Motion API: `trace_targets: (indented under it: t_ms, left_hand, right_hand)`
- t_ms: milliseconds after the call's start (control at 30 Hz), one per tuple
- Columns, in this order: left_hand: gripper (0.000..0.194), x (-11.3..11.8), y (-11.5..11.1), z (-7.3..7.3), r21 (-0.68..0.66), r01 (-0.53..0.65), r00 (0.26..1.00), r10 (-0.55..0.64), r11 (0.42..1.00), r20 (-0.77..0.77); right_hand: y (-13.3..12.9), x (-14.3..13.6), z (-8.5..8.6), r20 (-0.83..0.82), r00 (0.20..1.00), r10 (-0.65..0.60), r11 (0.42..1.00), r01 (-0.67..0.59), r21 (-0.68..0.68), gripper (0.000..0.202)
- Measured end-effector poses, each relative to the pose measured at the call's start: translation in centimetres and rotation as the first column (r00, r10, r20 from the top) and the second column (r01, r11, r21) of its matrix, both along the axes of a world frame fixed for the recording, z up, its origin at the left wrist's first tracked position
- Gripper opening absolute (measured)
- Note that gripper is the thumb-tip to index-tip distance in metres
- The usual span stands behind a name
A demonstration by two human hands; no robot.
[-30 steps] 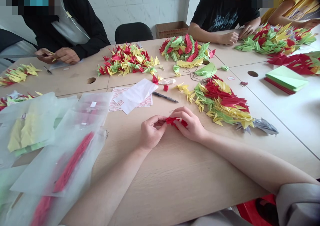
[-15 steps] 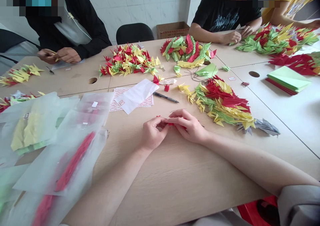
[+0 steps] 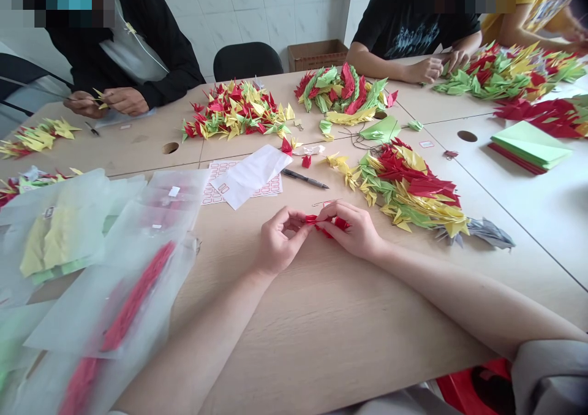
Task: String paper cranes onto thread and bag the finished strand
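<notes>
Both my hands meet above the middle of the table. My left hand (image 3: 282, 238) pinches one end of a small folded red paper piece (image 3: 311, 219) between thumb and fingers. The fingers of my right hand (image 3: 351, 228) close on the red paper from the other side, and more red paper shows under them. Just behind my right hand lies a thin wire-like item (image 3: 324, 203). A black pen (image 3: 305, 178) rests farther back, beside a white paper (image 3: 252, 176) on a sheet of red-printed labels (image 3: 215, 182).
Plastic bags (image 3: 138, 274) with folded paper cover the left side. Strung paper cranes (image 3: 413, 185) lie right of my hands. Crane piles (image 3: 239, 110) stand farther back. Green and red paper sheets (image 3: 530, 145) are stacked at right. Several people sit across the table.
My hands have drawn slightly apart, and more of the red paper shows between and under my fingers. Across the table, the people's hands have shifted a little.
</notes>
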State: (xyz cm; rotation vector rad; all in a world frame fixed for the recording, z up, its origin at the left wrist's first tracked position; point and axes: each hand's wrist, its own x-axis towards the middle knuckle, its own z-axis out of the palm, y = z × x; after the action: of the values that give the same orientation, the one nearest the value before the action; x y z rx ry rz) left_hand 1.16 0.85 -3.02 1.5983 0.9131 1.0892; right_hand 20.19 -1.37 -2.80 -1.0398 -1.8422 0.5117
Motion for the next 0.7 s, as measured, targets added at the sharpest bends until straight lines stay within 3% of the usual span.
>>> trace_targets:
  t_ms: [133, 367, 567, 633, 700]
  left_hand:
    - [0.014, 0.07, -0.16, 0.1, 0.118, 0.005, 0.999, 0.0, 0.993, -0.042]
    - [0.011, 0.08, -0.05, -0.09, 0.023, 0.01, 1.0, -0.01, 1.0, 0.017]
    - [0.009, -0.03, 0.28, 0.26, 0.226, -0.039, 0.997, 0.054, 0.973, -0.06]
    - [0.011, -0.04, 0.22, 0.29, 0.196, -0.03, 0.995, 0.048, 0.98, -0.088]
    - [0.015, 0.0, 0.08, 0.33, 0.075, -0.009, 0.997, 0.014, 0.997, -0.076]
  right_hand:
    - [-0.07, 0.01, 0.1, 0.003, 1.0, 0.009, 1.0, -0.009, -0.004, 0.007]
    - [-0.21, -0.07, 0.12, -0.057, 0.998, -0.001, 0.998, -0.003, -0.069, 0.008]
    - [-0.07, -0.14, -0.03, -0.11, 0.993, -0.041, 0.991, 0.027, -0.129, 0.007]
    - [0.01, -0.21, -0.14, -0.162, 0.985, -0.058, 0.981, 0.026, -0.193, 0.012]
    - [0.04, -0.32, -0.21, -0.221, 0.972, -0.074, 0.964, 0.013, -0.264, 0.018]
